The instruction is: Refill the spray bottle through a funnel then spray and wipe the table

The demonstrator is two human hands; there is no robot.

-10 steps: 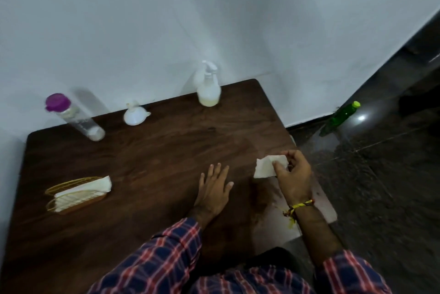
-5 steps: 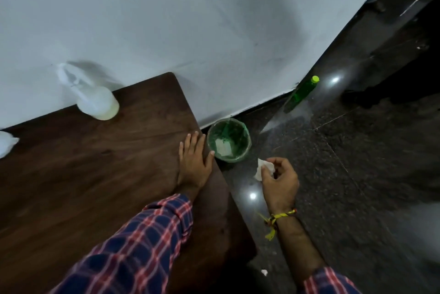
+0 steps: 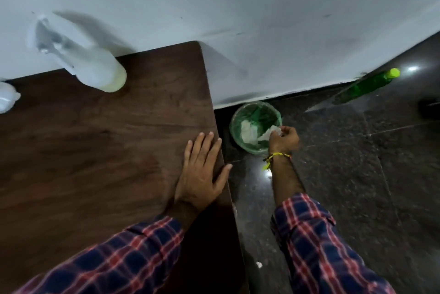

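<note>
Plaid sleeves frame the nearest part of the view, one forearm over the dark wood tabletop (image 3: 95,150), the other out over the floor (image 3: 357,186). Left hand (image 3: 202,170) lies flat at the tabletop's right edge, fingers spread and holding nothing, thumb hanging past the edge. Farther out, the right hand (image 3: 284,137) reaches down to the green bin (image 3: 238,141) on the floor beside the table, its fingers pinched shut on a crumpled white tissue (image 3: 270,132) at the bin's near rim; another white scrap already lies inside.

Judging by this, wiping is done and the tissue is being binned. Since the hand sits over the rim and not the middle, a release here could drop the tissue on the floor, where a small white scrap (image 3: 259,264) already lies. Leaning weight on the table edge might also let the left hand slip off.

Room around the bin is open floor, with the wall (image 3: 238,8) just behind it. Farthest back, the spray bottle (image 3: 95,67) stands on the tabletop near the wall, well clear of both hands; a green bottle (image 3: 364,87) stands at the skirting.
</note>
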